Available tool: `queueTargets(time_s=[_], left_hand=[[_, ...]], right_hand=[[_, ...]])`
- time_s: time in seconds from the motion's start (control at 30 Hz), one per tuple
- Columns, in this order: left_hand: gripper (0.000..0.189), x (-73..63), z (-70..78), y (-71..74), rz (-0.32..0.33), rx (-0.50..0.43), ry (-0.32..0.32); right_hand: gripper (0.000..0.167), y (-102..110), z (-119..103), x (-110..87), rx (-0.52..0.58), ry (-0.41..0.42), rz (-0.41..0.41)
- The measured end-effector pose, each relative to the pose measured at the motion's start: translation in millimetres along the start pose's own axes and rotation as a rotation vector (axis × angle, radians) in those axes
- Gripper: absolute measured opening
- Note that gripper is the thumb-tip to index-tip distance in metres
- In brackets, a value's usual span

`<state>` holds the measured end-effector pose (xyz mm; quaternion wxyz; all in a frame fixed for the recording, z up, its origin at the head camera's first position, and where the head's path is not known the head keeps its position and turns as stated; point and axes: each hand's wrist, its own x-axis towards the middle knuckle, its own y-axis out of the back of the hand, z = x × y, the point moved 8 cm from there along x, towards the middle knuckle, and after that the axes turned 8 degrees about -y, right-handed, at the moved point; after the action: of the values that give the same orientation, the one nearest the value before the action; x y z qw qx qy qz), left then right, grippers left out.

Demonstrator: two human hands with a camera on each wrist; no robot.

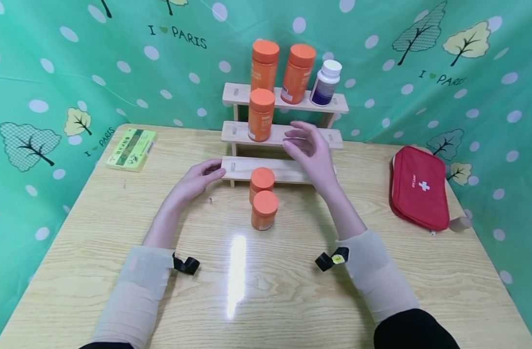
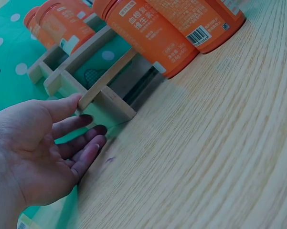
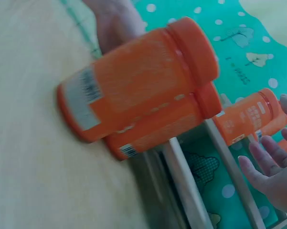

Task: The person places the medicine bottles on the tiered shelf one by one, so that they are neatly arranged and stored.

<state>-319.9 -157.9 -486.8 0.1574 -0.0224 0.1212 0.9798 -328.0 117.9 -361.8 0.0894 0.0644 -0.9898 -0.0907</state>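
Observation:
A three-tier wooden display rack (image 1: 244, 167) stands on the table. My left hand (image 1: 194, 181) rests against the left end of its lowest tier; in the left wrist view the thumb touches the board and the loosely bent fingers lie beside the leg. Over the middle tier hovers my right hand (image 1: 308, 154), fingers spread and holding nothing. To its left on that tier is an orange bottle (image 1: 261, 116). Two more orange bottles, a rear one (image 1: 262, 180) and a front one (image 1: 264, 211), stand on the table before the rack.
The top tier carries two orange bottles, left (image 1: 264, 65) and right (image 1: 298, 72), and a white-capped bottle (image 1: 325, 83). A green-yellow box (image 1: 132, 149) lies at the left. A red first-aid pouch (image 1: 420, 189) lies at the right, by a small greyish object (image 1: 460, 223). Patterned green cloth (image 1: 178, 63) hangs behind.

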Motion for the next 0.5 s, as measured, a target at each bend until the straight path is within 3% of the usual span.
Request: queueTargets(time_s=[0.5], left_hand=[[0.068,-1.7,0.3,0.4,-0.007,0.034,0.012]], right_hand=[[0.045,-3,31,-46.0,0.03,-0.041,-0.103]])
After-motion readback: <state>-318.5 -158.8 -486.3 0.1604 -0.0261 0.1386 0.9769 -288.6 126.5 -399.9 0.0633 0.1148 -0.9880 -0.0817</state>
